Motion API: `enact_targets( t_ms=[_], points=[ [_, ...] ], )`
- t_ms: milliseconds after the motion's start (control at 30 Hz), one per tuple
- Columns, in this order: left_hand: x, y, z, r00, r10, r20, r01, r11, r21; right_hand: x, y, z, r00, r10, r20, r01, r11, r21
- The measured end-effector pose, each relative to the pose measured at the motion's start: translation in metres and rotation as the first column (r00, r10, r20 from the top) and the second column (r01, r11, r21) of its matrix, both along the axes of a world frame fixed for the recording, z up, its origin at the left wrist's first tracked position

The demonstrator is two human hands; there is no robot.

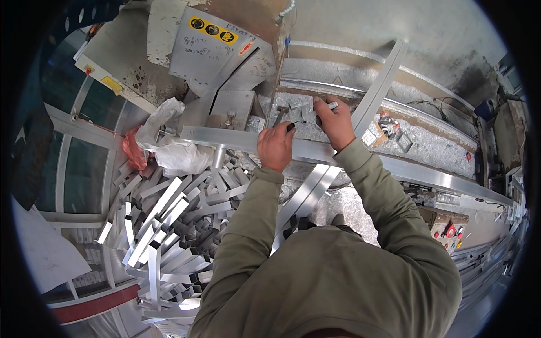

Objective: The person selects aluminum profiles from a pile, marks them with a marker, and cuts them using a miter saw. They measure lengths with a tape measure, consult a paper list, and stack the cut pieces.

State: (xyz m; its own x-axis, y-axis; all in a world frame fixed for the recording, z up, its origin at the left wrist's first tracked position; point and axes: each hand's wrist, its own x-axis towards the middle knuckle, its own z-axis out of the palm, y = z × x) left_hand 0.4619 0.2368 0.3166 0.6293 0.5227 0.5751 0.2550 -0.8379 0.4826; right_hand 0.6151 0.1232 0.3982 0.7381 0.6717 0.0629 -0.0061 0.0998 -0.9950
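My left hand [275,147] is closed, its fingertips pinching a small black piece [291,127] with a thin dark tip. The kind of this piece is too small to tell. To its right, my right hand [336,122] has its fingers curled round a short whitish stick [333,105], whose end shows beside the knuckles. Both hands are over a long silver aluminium profile [310,149] that runs from left to right. Another long profile [378,84] crosses it at a slant, near my right wrist.
Many cut-off square tubes [169,217] are heaped at left, beside white plastic bags [174,152] and a red bag [134,149]. A grey machine housing [220,53] stands far left. Metal chips [437,155] cover the bed, and a control box [445,228] is at right.
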Motion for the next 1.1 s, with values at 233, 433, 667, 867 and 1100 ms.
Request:
enact_targets(
  t_ms=[233,433,667,867,1100],
  points=[
    [-0.007,0.001,-0.002,0.999,-0.009,-0.05,0.011,0.999,0.042,-0.014,0.02,-0.027,0.997,0.062,-0.033,-0.064,0.997,-0.049],
    [0.015,-0.004,0.0,0.984,-0.093,-0.151,0.105,0.992,0.071,0.019,-0.009,-0.022,0.94,0.06,-0.337,-0.101,0.989,-0.105],
    [0.0,-0.012,0.0,0.949,-0.119,-0.293,0.165,0.976,0.138,0.022,-0.185,0.0,0.924,-0.297,-0.242,0.328,0.94,0.099],
    [0.001,-0.032,0.027,0.793,-0.296,-0.533,0.426,0.894,0.136,-0.001,-0.455,-0.051,0.277,-0.959,0.066,0.944,0.284,0.168],
    [0.009,-0.027,0.026,0.648,-0.334,-0.685,0.455,0.89,-0.003,0.007,-0.672,-0.219,0.1,-0.809,0.58,0.776,-0.301,-0.555]
  ],
)
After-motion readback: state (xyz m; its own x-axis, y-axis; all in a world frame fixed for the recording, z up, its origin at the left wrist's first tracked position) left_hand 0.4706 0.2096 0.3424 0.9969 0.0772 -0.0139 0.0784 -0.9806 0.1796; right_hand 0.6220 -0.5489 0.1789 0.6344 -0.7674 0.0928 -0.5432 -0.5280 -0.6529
